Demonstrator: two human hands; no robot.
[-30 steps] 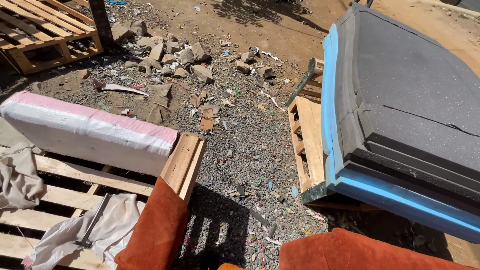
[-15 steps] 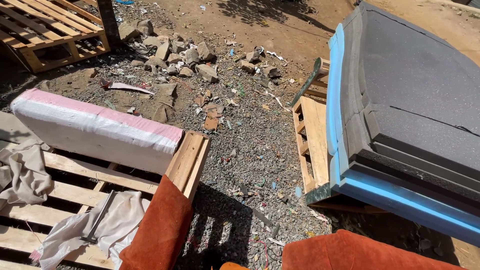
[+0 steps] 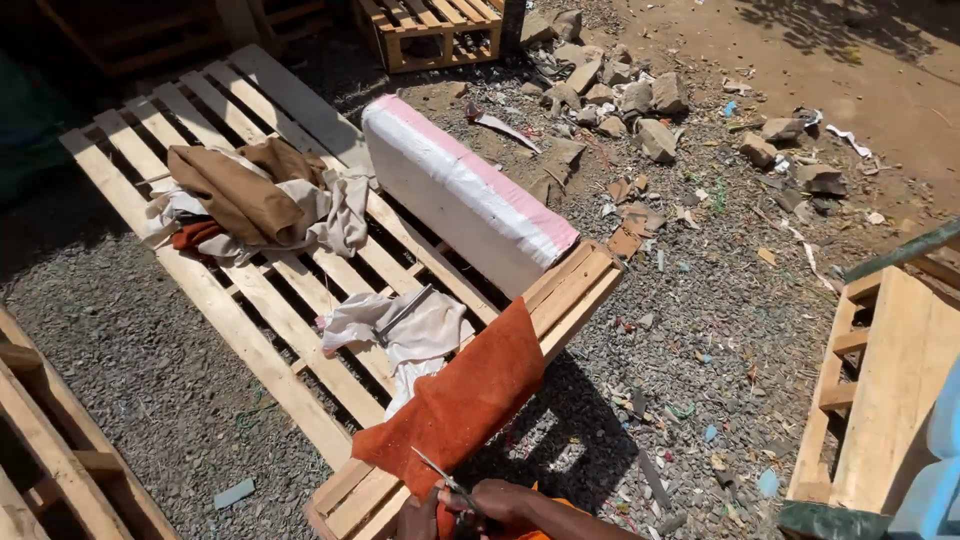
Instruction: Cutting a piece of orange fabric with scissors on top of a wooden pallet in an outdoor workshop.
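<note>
On the far left of the wooden pallet [image 3: 250, 300] we note a heap of brown cloth [image 3: 245, 190]. Nearer lies a white cloth [image 3: 400, 335] with a metal tool on top. Our left hand [image 3: 418, 520] sits at the bottom edge; we cannot tell its finger state. Just above it the orange fabric [image 3: 465, 400] drapes over the pallet edge, rust-coloured, coarse, creased. Our right hand [image 3: 495, 500] curls its fingers around scissors [image 3: 445, 478], blades pointing up-left onto the fabric. Beyond stands a white-and-pink foam block [image 3: 465, 195].
</note>
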